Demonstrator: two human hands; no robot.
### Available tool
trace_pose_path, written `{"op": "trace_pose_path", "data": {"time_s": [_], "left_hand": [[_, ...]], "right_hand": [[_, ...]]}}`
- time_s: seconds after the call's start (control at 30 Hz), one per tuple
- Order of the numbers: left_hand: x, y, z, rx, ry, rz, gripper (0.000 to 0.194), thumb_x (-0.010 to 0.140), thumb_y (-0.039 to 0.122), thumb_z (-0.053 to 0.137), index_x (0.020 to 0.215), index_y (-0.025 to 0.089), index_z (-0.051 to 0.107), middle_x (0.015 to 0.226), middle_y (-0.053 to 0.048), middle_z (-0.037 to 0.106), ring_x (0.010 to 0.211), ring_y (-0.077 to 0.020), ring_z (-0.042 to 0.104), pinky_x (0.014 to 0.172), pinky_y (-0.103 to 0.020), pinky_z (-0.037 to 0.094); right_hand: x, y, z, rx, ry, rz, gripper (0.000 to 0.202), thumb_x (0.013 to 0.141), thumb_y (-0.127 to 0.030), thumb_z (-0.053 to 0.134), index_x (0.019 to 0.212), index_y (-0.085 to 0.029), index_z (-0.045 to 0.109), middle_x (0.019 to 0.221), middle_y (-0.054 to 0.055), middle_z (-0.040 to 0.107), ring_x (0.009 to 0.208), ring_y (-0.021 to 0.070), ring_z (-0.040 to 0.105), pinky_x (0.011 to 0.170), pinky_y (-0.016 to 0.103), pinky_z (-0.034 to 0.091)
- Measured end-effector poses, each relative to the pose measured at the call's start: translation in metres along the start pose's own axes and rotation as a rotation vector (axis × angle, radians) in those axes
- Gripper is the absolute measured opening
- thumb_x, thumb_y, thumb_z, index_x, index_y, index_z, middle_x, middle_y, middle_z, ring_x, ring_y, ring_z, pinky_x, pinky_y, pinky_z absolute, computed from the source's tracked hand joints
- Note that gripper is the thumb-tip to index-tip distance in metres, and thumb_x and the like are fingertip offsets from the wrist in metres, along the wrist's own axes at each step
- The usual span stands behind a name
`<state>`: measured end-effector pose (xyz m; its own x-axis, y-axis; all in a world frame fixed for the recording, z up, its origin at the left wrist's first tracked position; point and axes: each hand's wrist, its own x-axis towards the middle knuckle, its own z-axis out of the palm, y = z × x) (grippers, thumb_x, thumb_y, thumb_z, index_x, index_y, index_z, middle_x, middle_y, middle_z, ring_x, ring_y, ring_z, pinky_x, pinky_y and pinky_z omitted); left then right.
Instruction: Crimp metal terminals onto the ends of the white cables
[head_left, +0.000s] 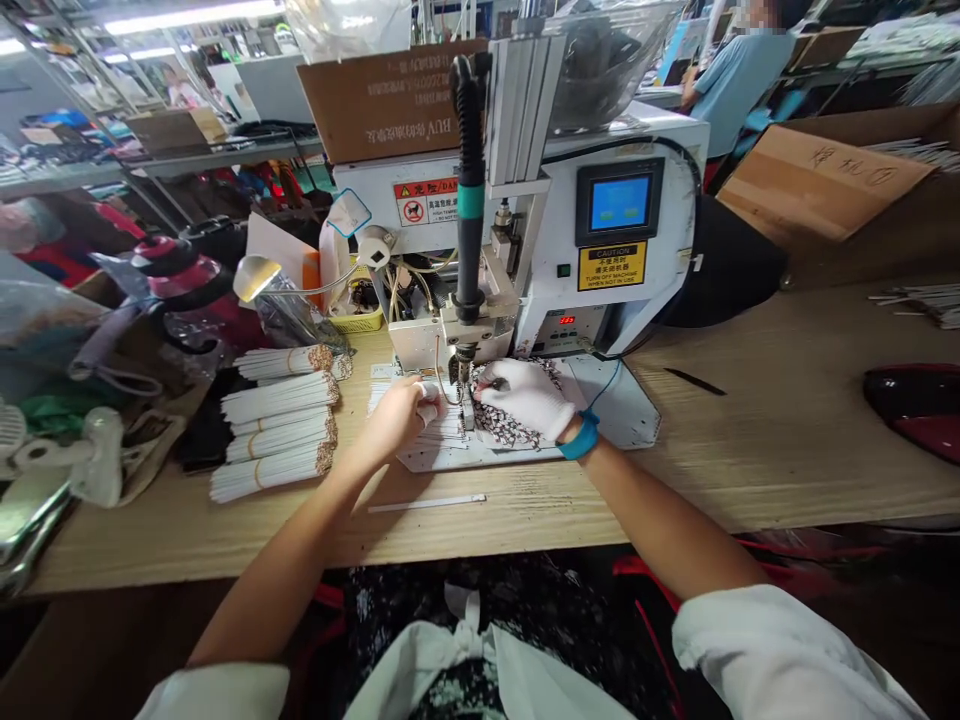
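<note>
My left hand [403,416], with white covers on some fingertips, is closed just left of the soldering tip [464,368]. Below it, thin white strips [442,436] lie on the machine's white base plate [420,462]; whatever its fingers pinch is hidden. To the right of the tip, my right hand [529,396], in a white glove with a blue wristband, is closed with thumb and finger together. Anything in that pinch is too small to name. Under and beside the glove spreads a pile of small brown-and-white parts [510,430].
Banded bundles of white strips [281,430] lie at left. One loose strip [427,504] rests near the table's front edge. The soldering machine [637,130] stands ahead, with a cardboard box [825,180] at right. A person [742,85] sits farther back.
</note>
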<state>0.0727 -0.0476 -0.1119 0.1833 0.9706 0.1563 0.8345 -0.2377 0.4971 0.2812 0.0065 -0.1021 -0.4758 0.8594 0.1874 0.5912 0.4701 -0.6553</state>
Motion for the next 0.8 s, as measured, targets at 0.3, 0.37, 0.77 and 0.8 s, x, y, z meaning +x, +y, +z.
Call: {"op": "trace_pose_path", "data": {"time_s": [0.3,0.37,0.77,0.8], "left_hand": [[0.004,-0.004,-0.003,0.017,-0.021,0.020,0.021,0.076,0.011,0.049,0.075,0.017,0.069,0.082,-0.008,0.069,0.077,-0.0212,0.062,0.074,-0.031,0.049],[0.003,-0.003,-0.007,-0.025,-0.023,0.003,0.021,0.078,0.013,0.048,0.079,0.018,0.069,0.079,-0.006,0.069,0.073,-0.0198,0.062,0.070,-0.029,0.047],[0.008,-0.002,-0.017,-0.277,-0.132,-0.051,0.023,0.075,0.037,0.062,0.066,0.017,0.066,0.060,-0.001,0.061,0.062,-0.0159,0.053,0.059,-0.023,0.040],[0.008,-0.001,-0.017,-0.281,-0.153,-0.057,0.025,0.076,0.039,0.061,0.065,0.017,0.065,0.059,0.000,0.059,0.060,-0.0154,0.051,0.058,-0.023,0.038]], "right_hand": [[-0.003,-0.001,-0.006,0.804,-0.181,0.260,0.032,0.061,-0.035,0.078,0.075,-0.012,0.061,0.067,0.002,0.063,0.052,0.0109,0.058,0.042,0.022,0.049],[-0.002,-0.001,-0.004,0.829,-0.188,0.256,0.030,0.059,-0.032,0.080,0.074,-0.012,0.063,0.068,0.003,0.064,0.053,0.0112,0.059,0.042,0.022,0.050],[0.001,-0.009,0.000,0.819,-0.255,0.369,0.019,0.068,-0.012,0.070,0.085,-0.013,0.061,0.064,-0.002,0.062,0.042,0.0062,0.052,0.032,0.015,0.042],[0.001,-0.010,-0.001,0.810,-0.258,0.377,0.019,0.069,-0.011,0.069,0.085,-0.013,0.060,0.063,-0.003,0.061,0.042,0.0062,0.052,0.032,0.015,0.042]]}}
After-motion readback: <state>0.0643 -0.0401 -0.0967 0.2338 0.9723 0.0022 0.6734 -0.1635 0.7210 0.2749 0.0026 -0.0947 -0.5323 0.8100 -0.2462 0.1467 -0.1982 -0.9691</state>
